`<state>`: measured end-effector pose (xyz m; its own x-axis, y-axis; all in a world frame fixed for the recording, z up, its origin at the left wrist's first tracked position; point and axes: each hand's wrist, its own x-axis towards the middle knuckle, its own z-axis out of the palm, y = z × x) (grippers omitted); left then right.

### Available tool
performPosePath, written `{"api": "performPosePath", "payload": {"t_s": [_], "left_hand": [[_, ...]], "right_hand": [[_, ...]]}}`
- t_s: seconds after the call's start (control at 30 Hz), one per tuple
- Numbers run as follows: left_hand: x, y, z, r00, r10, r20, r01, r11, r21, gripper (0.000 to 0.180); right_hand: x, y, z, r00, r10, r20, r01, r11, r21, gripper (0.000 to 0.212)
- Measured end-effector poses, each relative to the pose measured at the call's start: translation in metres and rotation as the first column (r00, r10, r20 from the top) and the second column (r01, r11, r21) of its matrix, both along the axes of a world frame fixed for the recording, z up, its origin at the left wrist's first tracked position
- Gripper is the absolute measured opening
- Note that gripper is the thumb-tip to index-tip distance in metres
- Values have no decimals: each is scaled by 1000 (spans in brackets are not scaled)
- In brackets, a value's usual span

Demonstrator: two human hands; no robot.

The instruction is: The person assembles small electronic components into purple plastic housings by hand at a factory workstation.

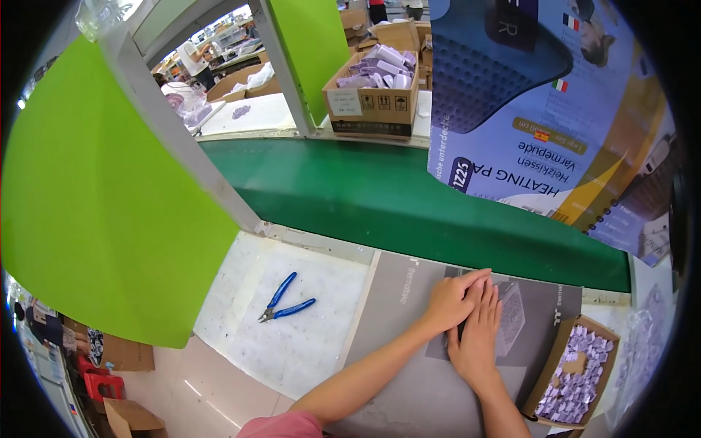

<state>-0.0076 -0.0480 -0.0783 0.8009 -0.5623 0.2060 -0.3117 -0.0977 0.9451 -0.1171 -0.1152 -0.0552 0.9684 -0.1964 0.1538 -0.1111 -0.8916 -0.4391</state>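
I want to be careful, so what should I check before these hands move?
1. Left hand and right hand clear of the blue-handled cutters: ok.
2. Cutters resting on the white surface: ok.
3. Cutter handles squeezed together: not ok; they're spread.
4. Small purple pieces inside their cardboard box: ok.
5. Whether anything lies between hands and grey printed surface: cannot tell; the hands hide it.
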Motion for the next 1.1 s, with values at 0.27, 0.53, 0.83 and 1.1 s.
{"api": "performPosePath", "payload": {"t_s": [0.27,0.53,0.83,1.1], "left_hand": [[-2,-2,3,1000,9,13,-9,1000,25,31],[1,-1,-1,1000,23,18,-24,1000,21,30],[-3,-4,-1,998,46,31,-46,999,4,26],[0,-3,1,999,26,-27,-25,1000,4,23]], "right_hand": [[-2,-3,0,1000,0,11,0,1000,26,87],[3,-1,-2,999,4,36,-3,999,-35,84],[1,-2,1,1000,-10,-10,9,998,-57,82],[1,-4,2,1000,24,3,-24,999,-29,82]]}}
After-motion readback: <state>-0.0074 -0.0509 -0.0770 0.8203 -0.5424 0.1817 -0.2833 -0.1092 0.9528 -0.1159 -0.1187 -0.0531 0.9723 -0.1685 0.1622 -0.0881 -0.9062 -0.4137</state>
